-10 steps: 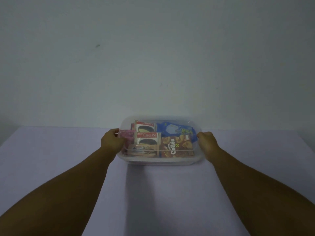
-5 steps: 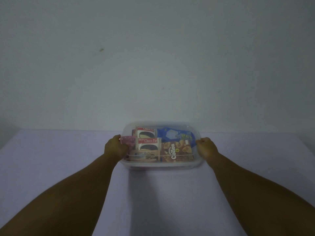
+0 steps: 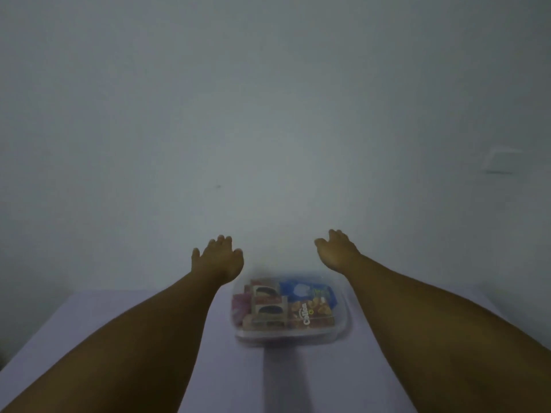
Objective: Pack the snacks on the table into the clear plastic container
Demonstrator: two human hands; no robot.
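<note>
Resting on the pale lilac table [image 3: 149, 308] slightly right of centre, the clear plastic container [image 3: 293, 335] holds the snacks packed tight together; the whole view is soft with blur, so fine print is mostly unreadable. Inside it, along the left wall, sits a pink packet [image 3: 239, 305]; just right of that, two red-and-white pie boxes [image 3: 268, 305] stand one behind the other, each showing a dark round cake on its face; at the far right corner lies a blue packet [image 3: 305, 290], and nearer than it, touching the pie boxes, a brown biscuit box [image 3: 313, 313] with white lettering down its side. The container's own shadow [image 3: 286, 380] runs from its near edge toward the viewer.

Both arms stretch forward on either side of the container, neither touching it; the left hand [image 3: 219, 259] hangs above and beyond the container's far left corner, palm down, fingers spread and loosely curled, holding nothing; the right hand [image 3: 337, 250] hangs above and beyond the far right corner, likewise empty with fingers parted, its thumb pointing inward. The two hands are well apart from each other, with the plain grey-white wall [image 3: 268, 114] behind them; a faint rectangular plate [image 3: 502, 162] shows on that wall at the far right.
</note>
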